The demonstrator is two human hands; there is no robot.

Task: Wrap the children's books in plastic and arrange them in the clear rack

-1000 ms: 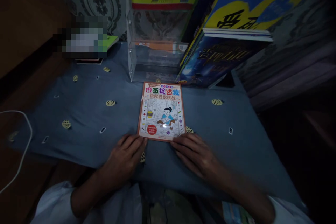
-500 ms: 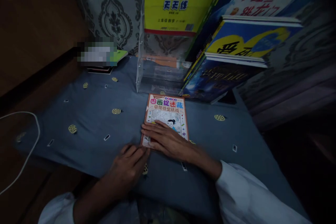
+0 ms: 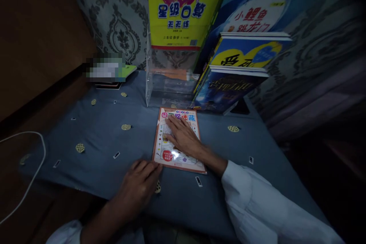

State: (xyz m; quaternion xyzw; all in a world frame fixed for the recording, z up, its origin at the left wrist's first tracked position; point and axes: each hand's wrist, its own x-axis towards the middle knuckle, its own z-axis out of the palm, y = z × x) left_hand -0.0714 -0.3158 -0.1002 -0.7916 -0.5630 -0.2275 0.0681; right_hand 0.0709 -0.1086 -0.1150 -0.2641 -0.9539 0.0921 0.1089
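A thin picture book point(image 3: 183, 162) with a red-brown border and colourful Chinese characters lies face up on the cloth-covered table. My right hand point(image 3: 183, 137) rests flat on the upper part of its cover, fingers spread, hiding part of the title and drawing. At the near left corner of the book is my left hand point(image 3: 141, 183), its fingers bent together against that corner. The thumb and the exact grip there are partly hidden.
Behind the book stands a clear acrylic book rack point(image 3: 168, 99) holding a yellow workbook point(image 3: 177, 15). Several blue books point(image 3: 228, 89) lean at its right. A small stack of books point(image 3: 128, 72) lies at the back left. A white cable point(image 3: 42, 152) curves at the left edge.
My right hand has slid up the cover from its lower part to the title, uncovering the bottom edge. My left hand stays at the near left corner. The camera view has shifted slightly.
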